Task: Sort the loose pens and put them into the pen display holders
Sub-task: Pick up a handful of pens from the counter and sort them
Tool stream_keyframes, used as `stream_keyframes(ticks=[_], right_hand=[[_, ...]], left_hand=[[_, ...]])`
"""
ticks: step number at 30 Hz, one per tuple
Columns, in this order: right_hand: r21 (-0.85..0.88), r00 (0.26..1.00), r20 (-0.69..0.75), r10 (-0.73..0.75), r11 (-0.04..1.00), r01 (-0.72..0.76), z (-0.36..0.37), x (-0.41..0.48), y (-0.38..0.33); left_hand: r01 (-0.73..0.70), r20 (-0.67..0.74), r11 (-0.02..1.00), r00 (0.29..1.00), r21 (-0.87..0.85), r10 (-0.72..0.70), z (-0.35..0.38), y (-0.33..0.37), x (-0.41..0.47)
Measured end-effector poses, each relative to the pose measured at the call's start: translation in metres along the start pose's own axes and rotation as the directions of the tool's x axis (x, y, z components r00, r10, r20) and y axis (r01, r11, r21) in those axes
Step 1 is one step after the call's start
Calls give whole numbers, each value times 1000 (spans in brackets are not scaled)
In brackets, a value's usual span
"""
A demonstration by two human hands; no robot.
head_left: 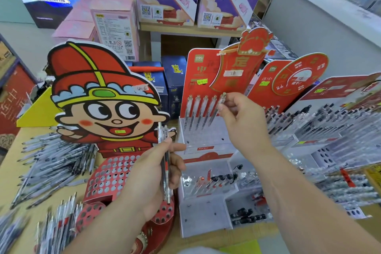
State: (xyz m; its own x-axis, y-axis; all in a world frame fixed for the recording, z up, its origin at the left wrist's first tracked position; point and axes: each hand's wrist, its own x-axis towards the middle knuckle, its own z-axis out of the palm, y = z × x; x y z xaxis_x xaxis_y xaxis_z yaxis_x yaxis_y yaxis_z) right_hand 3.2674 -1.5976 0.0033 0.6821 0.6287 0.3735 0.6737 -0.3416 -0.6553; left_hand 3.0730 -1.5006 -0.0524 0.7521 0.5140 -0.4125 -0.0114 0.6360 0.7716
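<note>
Step in hand: insertion. The right hand pinches the top of a pen, fifth in the back row of the red display holder. Tip seating is unclear, probably not home. The left hand grips spare pens upright. Next move: press down, release, take another.

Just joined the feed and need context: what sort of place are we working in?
Most likely a stationery shop. Red cardboard pen display holders stand in a row bearing small handwritten stickers, loose pens lie heaped on the table, and boxed merchandise is stacked behind.
</note>
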Motion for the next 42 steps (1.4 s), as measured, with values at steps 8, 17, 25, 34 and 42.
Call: stream_keyframes(ticks=[8,17,25,34,42], right_hand=[[-32,999,16,28,999,-27,9,2,5],[51,993,-67,95,994,-92,2,-13,-14],[494,891,421,168,782,-380,-3,-52,-39],[641,930,194,311,678,-360,-23,-42,-26],[-2,997,-69,-28,1000,28,-32,-53,-27]], left_hand=[[0,24,1000,1000,-2,0,-2,0,0],[-27,95,999,995,-36,30,10,5,-13],[-53,319,999,947,15,45,21,1,-14],[-49,263,984,965,173,2,25,2,-18],[-176,111,974,981,142,161,23,8,-15]])
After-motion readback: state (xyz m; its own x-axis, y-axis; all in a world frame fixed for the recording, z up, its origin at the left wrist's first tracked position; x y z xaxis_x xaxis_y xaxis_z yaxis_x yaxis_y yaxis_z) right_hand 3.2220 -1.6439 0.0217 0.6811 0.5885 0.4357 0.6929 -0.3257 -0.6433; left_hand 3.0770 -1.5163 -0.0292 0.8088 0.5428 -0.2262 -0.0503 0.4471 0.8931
